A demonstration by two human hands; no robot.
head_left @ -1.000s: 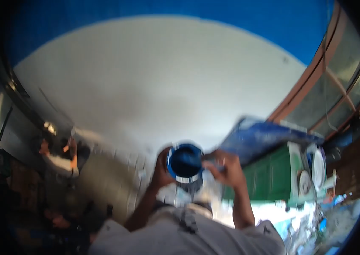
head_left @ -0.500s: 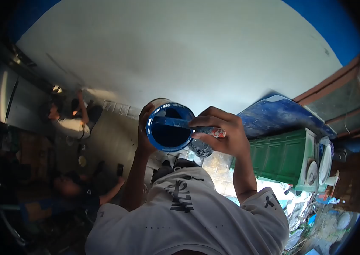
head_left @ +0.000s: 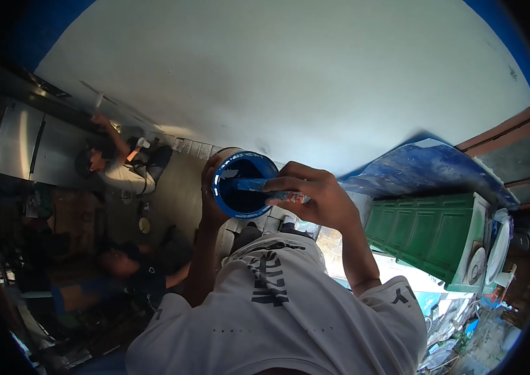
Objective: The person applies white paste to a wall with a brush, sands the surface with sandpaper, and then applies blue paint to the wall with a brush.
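Observation:
My left hand [head_left: 210,199] is wrapped round the left side of a paint can [head_left: 217,209] and holds it in front of my chest, its mouth facing me. Blue paint coats the rim and inside. In my right hand [head_left: 322,195] a paintbrush [head_left: 249,184] is pinched between thumb and fingers. The brush lies across the can's mouth, its far end inside. Its handle is smeared with blue and has an orange-red end. The bristles are hard to make out in the dark can.
A pale wall [head_left: 265,75] with blue edges rises ahead. To the right stand a blue-painted panel [head_left: 424,167] and a green ribbed cabinet or bin [head_left: 430,231]. At left, one person [head_left: 129,178] reaches to the wall with a brush-like tool; another person [head_left: 149,275] is lower down.
The brush has shifted left and further into the can, with my right hand following. The view has turned slightly. The person at left has raised an arm along the wall.

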